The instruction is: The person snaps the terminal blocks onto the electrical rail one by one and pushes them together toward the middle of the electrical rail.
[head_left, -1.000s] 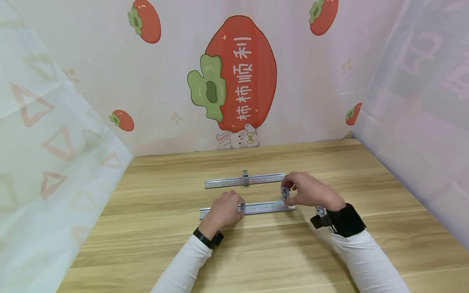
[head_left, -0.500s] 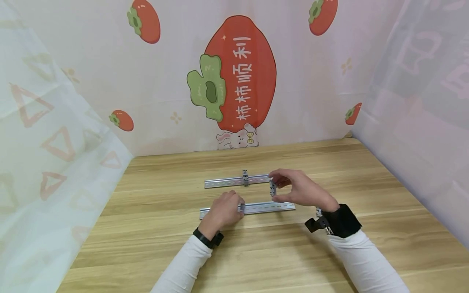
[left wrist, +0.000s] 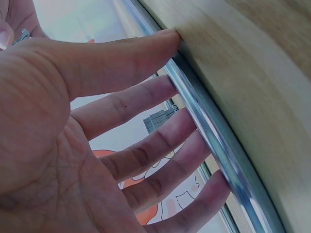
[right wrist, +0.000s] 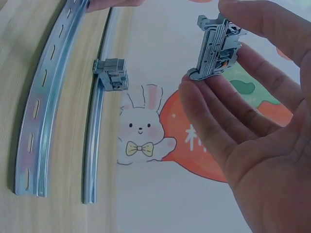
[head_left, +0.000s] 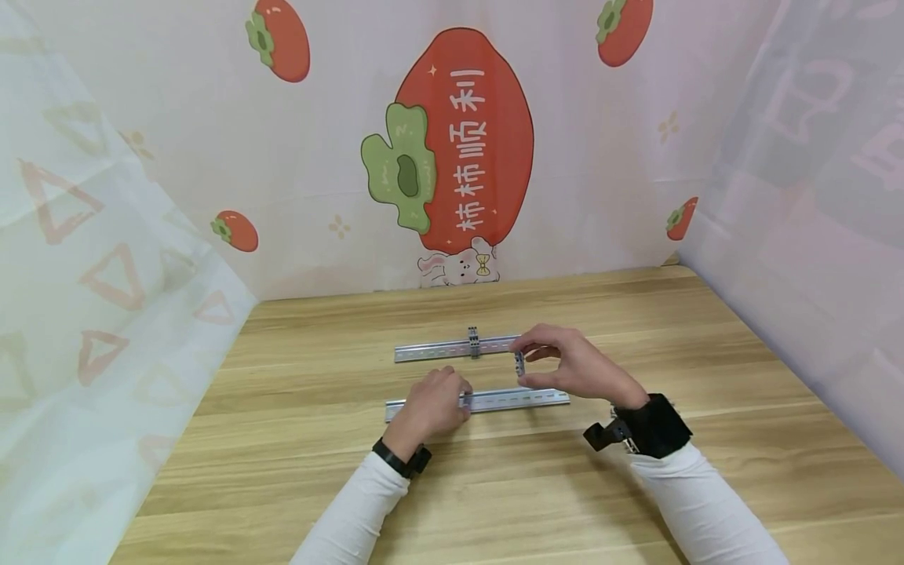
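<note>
My left hand [head_left: 432, 404] grips the near DIN rail [head_left: 523, 399], with its thumb at the near edge and its fingertips along the far edge in the left wrist view. My right hand [head_left: 577, 365] pinches a small grey terminal block [right wrist: 216, 51] between thumb and fingers, held upright above the near rail's right half. One side of the block shows slots and metal parts in the right wrist view. Behind lies a second DIN rail [head_left: 432, 352], carrying grey terminal blocks [head_left: 473, 343] near its middle. The right hand overlaps that rail's right end.
Partly hidden under the right wristband, more terminal blocks [head_left: 630, 446] show on the wooden table [head_left: 494, 502]. A printed cloth [head_left: 311, 157] stands along the table's back edge, with cloth walls at left and right.
My right hand has moved left with the terminal block, from the near rail's right end, and turned the block more edge-on. The left hand has stayed on the rail.
</note>
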The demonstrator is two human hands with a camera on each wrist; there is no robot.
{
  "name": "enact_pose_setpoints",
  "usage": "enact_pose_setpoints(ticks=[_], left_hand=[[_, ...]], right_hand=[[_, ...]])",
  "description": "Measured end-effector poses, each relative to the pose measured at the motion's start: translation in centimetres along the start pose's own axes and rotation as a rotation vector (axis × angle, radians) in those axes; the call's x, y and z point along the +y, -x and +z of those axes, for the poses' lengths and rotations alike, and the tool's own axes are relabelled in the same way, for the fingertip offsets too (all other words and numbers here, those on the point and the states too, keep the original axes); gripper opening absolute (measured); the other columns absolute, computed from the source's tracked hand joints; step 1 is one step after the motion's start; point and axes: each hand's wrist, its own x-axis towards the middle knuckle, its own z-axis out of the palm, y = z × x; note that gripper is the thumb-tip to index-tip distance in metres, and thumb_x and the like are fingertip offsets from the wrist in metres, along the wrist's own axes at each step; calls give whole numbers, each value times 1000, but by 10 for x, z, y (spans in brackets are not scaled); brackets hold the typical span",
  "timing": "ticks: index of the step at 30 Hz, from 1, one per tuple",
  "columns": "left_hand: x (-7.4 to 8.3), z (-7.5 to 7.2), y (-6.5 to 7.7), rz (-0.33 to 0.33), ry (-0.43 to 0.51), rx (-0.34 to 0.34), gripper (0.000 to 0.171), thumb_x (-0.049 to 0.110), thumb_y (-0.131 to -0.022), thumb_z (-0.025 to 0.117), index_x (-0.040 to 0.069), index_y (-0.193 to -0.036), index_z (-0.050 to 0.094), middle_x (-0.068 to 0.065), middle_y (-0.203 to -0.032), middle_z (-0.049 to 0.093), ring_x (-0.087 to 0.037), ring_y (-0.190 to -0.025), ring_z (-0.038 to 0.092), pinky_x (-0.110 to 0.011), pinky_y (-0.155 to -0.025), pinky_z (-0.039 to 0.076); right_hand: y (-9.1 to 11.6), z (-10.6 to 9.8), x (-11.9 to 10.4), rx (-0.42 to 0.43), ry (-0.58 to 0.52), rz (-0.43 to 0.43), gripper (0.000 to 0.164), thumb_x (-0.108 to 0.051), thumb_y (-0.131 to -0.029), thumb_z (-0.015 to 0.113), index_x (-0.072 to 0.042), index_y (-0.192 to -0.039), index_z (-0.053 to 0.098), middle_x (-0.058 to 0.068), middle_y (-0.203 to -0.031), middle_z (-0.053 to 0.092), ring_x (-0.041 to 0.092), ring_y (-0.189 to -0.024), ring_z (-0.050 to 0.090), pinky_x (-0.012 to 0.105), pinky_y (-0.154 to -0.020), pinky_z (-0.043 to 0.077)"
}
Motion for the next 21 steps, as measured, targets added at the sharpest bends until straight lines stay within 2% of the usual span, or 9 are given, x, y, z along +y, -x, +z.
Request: enact_pose_setpoints(ticks=[8,15,21], left_hand=[[0,0,-1,-9,-7,-10,24,16,-83,83,8,-106,80,-5,-100,65,-24,-91,59,-41,-73,52],[1,0,0,-10,-11,-11,24,17,-84,83,9,-106,79,-6,-102,66,-25,-93,59,-42,-74,52],[0,-1,-1,0,-2,-10,24,17,-84,82,9,-106,79,-7,-103,66,-26,-95,60,-44,-74,53]], right_hand=[[-2,5,0,33,-81,-46,37,-4,-81,84,-11,-115,71,8,-116,66,19,-104,66,40,-95,52],[-5,13,0,60,-150,3,36,1,-79,84,-8,-111,71,14,-119,66,27,-108,67,44,-96,52],[-9,22,4,72,-205,47,33,-1,-79,85,-5,-108,70,11,-118,67,31,-111,67,38,-96,51]])
